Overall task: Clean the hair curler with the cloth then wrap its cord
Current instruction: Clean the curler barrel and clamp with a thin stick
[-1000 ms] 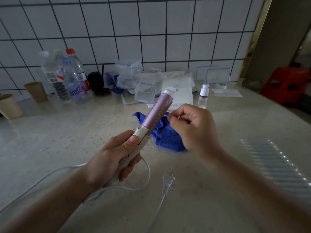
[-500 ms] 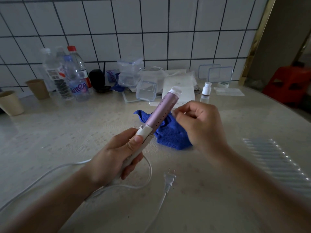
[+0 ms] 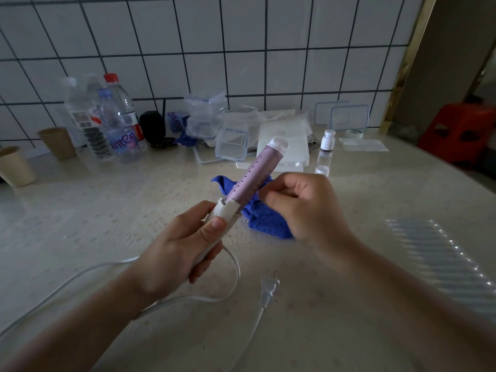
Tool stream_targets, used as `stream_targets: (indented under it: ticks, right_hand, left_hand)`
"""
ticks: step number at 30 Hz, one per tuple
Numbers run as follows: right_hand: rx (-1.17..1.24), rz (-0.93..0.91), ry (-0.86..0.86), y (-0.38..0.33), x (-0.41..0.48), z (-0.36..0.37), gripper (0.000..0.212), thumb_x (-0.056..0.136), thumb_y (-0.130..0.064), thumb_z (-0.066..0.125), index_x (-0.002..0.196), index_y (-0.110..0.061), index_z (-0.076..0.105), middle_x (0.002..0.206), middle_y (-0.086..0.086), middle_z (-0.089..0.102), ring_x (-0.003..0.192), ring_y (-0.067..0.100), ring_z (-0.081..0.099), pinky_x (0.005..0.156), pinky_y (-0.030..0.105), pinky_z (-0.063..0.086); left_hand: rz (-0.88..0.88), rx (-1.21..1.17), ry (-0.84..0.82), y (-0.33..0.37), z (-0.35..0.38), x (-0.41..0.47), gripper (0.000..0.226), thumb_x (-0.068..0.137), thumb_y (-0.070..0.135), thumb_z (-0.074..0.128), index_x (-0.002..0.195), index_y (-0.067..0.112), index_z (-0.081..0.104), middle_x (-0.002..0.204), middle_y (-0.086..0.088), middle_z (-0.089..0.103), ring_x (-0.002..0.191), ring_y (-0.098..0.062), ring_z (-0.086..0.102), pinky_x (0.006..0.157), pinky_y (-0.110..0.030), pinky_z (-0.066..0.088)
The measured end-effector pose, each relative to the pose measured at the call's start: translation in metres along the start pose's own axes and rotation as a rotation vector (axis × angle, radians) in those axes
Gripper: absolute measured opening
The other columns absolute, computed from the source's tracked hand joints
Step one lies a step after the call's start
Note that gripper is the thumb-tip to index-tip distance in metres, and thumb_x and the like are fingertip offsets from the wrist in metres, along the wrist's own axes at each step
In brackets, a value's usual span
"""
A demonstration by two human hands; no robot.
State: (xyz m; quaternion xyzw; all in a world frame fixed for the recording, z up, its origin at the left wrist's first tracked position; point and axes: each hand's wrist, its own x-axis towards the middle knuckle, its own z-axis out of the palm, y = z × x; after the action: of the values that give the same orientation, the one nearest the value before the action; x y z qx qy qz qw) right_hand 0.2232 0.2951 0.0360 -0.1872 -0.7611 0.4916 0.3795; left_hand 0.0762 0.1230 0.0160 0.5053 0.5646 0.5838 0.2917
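Above the pale table (image 3: 94, 210), the left hand (image 3: 182, 248) grips the white handle of the hair curler (image 3: 255, 178), fingers wrapped round it and thumb pressed on top near the joint, so the pink barrel tilts up and away to the right. Just beside the barrel, the right hand (image 3: 300, 205) has its fingers curled in, thumb and forefinger drawn together by the barrel's side; whether they pinch anything or touch the barrel I cannot tell. Behind and below both lies the blue cloth (image 3: 268, 224), bunched on the table. From the handle the white cord (image 3: 236, 272) loops over the table, its plug (image 3: 269, 287) lying flat near the right forearm.
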Motion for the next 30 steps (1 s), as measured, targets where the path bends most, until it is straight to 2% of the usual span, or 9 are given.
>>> stream_targets:
  ticks: [4, 7, 10, 14, 17, 21, 24, 27, 30]
  right_hand:
    - [0.068, 0.024, -0.118, -0.002, -0.004, 0.005, 0.003, 0.085, -0.017, 0.081, 0.082, -0.017, 0.081, 0.075, 0.026, 0.074, 0.063, 0.026, 0.061, 0.066, 0.033, 0.045]
    - [0.182, 0.069, -0.074, -0.002, 0.003, 0.001, 0.007, 0.081, -0.022, 0.079, 0.077, -0.023, 0.084, 0.051, -0.001, 0.065, 0.051, 0.002, 0.054, 0.055, 0.012, 0.041]
    - [0.238, 0.109, 0.002, -0.001, 0.013, -0.013, 0.008, 0.079, -0.025, 0.077, 0.072, -0.024, 0.082, 0.043, -0.016, 0.049, 0.038, -0.001, 0.039, 0.043, 0.010, 0.031]
    - [0.186, 0.053, -0.094, -0.003, -0.001, 0.002, 0.023, 0.090, -0.002, 0.076, 0.075, -0.019, 0.079, 0.044, -0.016, 0.056, 0.037, -0.004, 0.047, 0.045, 0.004, 0.033]
    - [0.245, 0.082, 0.004, -0.010, 0.008, -0.011, 0.008, 0.082, -0.017, 0.077, 0.075, -0.018, 0.081, 0.043, -0.015, 0.051, 0.038, -0.002, 0.039, 0.043, 0.010, 0.032]
    - [0.272, 0.090, 0.026, -0.010, 0.011, -0.019, 0.009, 0.078, -0.023, 0.075, 0.077, -0.018, 0.082, 0.050, -0.005, 0.051, 0.044, 0.011, 0.038, 0.047, 0.018, 0.031]
    - [0.226, 0.066, -0.014, -0.012, 0.003, -0.008, 0.009, 0.079, -0.022, 0.074, 0.077, -0.017, 0.081, 0.045, -0.015, 0.051, 0.040, -0.002, 0.040, 0.045, 0.010, 0.032]
    - [0.318, 0.087, 0.104, -0.013, 0.014, -0.024, 0.008, 0.077, -0.022, 0.074, 0.076, -0.018, 0.082, 0.045, -0.014, 0.050, 0.039, 0.001, 0.040, 0.044, 0.013, 0.035]
    - [0.239, 0.053, 0.034, -0.010, 0.007, -0.017, 0.010, 0.080, -0.020, 0.075, 0.073, -0.022, 0.082, 0.048, -0.013, 0.056, 0.042, 0.000, 0.045, 0.047, 0.012, 0.036]
  left_hand:
    - [0.007, 0.017, 0.008, 0.004, 0.000, 0.000, 0.029, 0.095, 0.049, 0.056, 0.093, 0.021, 0.063, 0.065, -0.027, 0.042, 0.041, -0.021, 0.039, 0.037, -0.022, 0.035]
    - [0.025, 0.038, -0.004, 0.007, 0.002, -0.001, 0.031, 0.098, 0.046, 0.054, 0.096, 0.016, 0.061, 0.064, -0.026, 0.042, 0.041, -0.020, 0.039, 0.038, -0.022, 0.034]
    - [0.035, 0.053, 0.002, 0.007, 0.004, -0.002, 0.024, 0.102, 0.039, 0.052, 0.093, 0.017, 0.060, 0.063, -0.015, 0.046, 0.040, -0.017, 0.039, 0.039, -0.021, 0.034]
    - [0.028, 0.066, 0.012, 0.008, 0.002, -0.001, 0.026, 0.099, 0.042, 0.054, 0.093, 0.018, 0.060, 0.063, -0.011, 0.048, 0.040, -0.017, 0.039, 0.038, -0.020, 0.033]
    - [0.042, 0.069, -0.002, 0.008, 0.003, -0.001, 0.026, 0.098, 0.044, 0.054, 0.094, 0.020, 0.060, 0.063, -0.007, 0.049, 0.040, -0.015, 0.040, 0.039, -0.019, 0.034]
    - [0.036, 0.059, -0.006, 0.005, 0.001, -0.002, 0.028, 0.098, 0.044, 0.054, 0.097, 0.017, 0.060, 0.064, -0.007, 0.049, 0.040, -0.014, 0.040, 0.039, -0.020, 0.034]
    - [0.009, 0.044, 0.004, 0.005, 0.000, -0.001, 0.035, 0.096, 0.047, 0.055, 0.102, 0.012, 0.060, 0.066, -0.010, 0.049, 0.042, -0.016, 0.040, 0.039, -0.021, 0.034]
    - [0.024, 0.056, 0.014, 0.007, 0.000, 0.000, 0.030, 0.096, 0.046, 0.055, 0.097, 0.016, 0.060, 0.066, -0.012, 0.049, 0.041, -0.016, 0.040, 0.039, -0.021, 0.034]
    - [0.020, 0.048, 0.023, 0.007, 0.000, -0.001, 0.027, 0.097, 0.043, 0.055, 0.096, 0.017, 0.060, 0.067, -0.015, 0.048, 0.041, -0.018, 0.040, 0.039, -0.022, 0.034]
